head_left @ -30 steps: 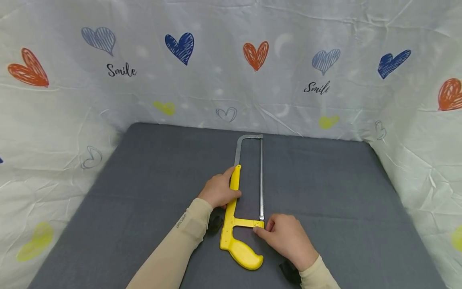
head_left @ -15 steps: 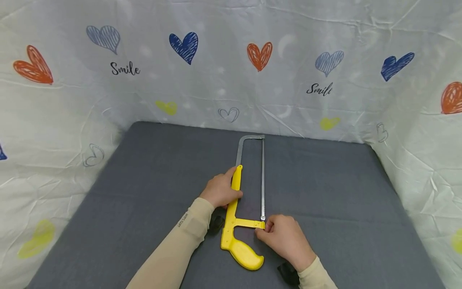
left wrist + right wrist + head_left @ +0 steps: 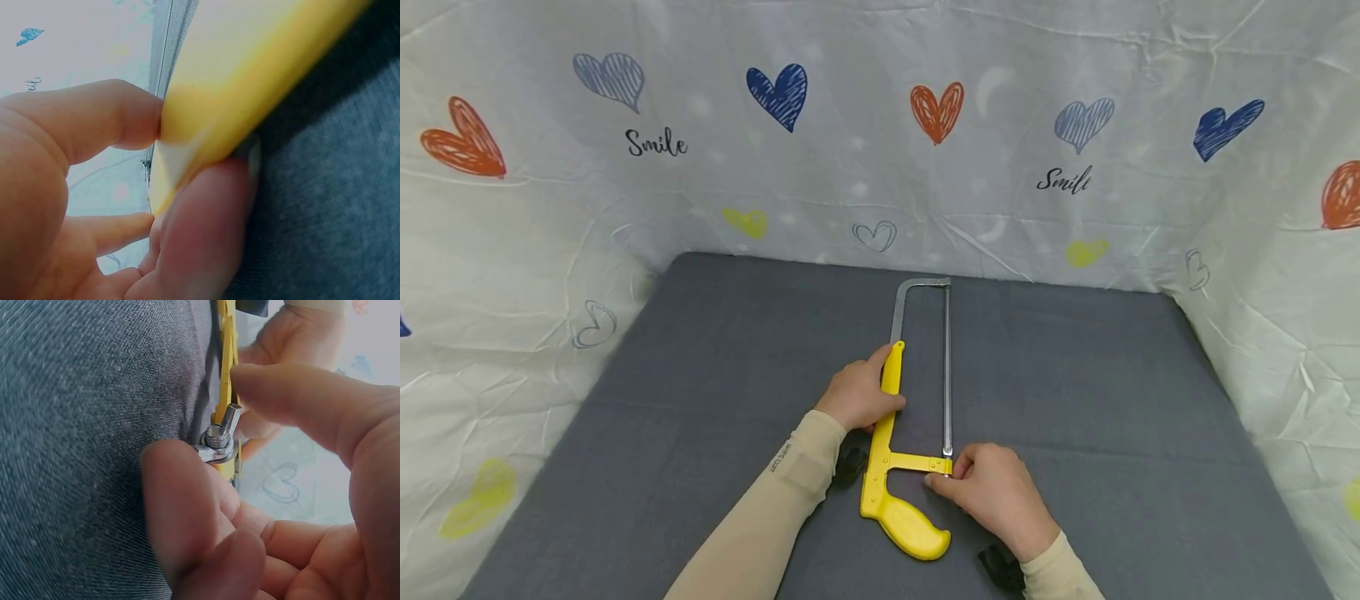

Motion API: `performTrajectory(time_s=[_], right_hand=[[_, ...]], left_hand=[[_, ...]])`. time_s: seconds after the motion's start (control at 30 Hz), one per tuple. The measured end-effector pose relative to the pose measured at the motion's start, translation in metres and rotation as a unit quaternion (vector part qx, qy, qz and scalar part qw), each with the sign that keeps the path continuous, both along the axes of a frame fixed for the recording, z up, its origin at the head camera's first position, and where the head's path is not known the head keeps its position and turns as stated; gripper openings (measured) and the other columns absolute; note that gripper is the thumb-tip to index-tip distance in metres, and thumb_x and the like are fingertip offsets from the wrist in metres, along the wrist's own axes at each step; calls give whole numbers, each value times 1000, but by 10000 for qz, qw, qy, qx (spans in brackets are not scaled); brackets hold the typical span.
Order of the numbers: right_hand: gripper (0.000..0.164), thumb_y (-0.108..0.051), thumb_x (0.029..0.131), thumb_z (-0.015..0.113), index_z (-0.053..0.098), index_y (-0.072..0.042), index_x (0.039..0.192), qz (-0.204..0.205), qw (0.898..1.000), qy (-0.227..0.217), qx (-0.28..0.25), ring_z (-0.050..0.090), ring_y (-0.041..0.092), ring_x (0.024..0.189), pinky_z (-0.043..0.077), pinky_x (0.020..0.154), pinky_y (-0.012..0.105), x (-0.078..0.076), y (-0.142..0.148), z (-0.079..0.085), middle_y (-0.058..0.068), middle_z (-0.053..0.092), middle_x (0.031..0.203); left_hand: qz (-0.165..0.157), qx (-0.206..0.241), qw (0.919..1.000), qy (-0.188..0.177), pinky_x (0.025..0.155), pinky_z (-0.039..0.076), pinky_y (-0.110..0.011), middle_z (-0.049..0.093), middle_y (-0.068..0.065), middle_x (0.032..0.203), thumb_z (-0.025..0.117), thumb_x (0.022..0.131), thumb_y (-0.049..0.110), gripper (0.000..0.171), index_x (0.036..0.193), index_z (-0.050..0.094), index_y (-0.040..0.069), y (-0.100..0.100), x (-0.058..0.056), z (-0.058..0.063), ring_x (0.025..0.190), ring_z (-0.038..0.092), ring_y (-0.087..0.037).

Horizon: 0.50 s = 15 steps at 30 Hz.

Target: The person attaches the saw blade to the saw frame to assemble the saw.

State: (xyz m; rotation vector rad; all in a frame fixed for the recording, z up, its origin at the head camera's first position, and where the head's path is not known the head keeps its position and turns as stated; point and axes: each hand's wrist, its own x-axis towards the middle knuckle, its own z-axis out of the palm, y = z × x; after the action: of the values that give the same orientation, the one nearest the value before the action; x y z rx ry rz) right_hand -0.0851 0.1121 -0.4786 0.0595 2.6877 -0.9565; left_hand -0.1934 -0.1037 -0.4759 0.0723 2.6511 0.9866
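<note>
A hacksaw [image 3: 910, 529] with a yellow handle and frame lies on the grey cloth, its silver bow at the far end. Its blade side [image 3: 947, 375] faces right. My left hand [image 3: 857, 396] grips the yellow upper frame, thumb on top; the left wrist view shows fingers [image 3: 206, 219] around the yellow bar [image 3: 250, 69]. At the near end of the blade, my right hand [image 3: 1000, 496] has its fingers curled about a small metal wing nut [image 3: 217, 439]. In the right wrist view a fingertip meets one wing, with the thumb [image 3: 269, 387] close to the other.
The grey cloth [image 3: 760, 325] covers the tabletop around the saw. A white curtain [image 3: 850, 183] with printed hearts hangs behind and at both sides. Dark wrist devices [image 3: 1000, 567] sit under the wrists.
My right thumb and fingers have shifted slightly at the wing nut. The left hand keeps its grip, and the saw stays in place.
</note>
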Motion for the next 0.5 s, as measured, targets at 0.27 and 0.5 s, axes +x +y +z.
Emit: performTrajectory(time_s=[0.27,0.5], right_hand=[[32,-34,83,91,67,-19,68,51,9999,128,-92,48,12,47,36,45,26,-1,1,-2,-6,55,55],[28,-32,85,89,68,-18,71,109,9995,3,-302,54,14,48,39,45,28,-1,3,-2,-5,61,56]], left_hand=[[6,0,10000,-13,52,58,-29,66,-20,121,79,93,25,92,172,32,21,1,-1,-1,57,65,-23],[35,-107,9999,-5,53,58,-30,65,-21,126,79,93,26,92,172,32,21,1,-1,-2,62,65,-23]])
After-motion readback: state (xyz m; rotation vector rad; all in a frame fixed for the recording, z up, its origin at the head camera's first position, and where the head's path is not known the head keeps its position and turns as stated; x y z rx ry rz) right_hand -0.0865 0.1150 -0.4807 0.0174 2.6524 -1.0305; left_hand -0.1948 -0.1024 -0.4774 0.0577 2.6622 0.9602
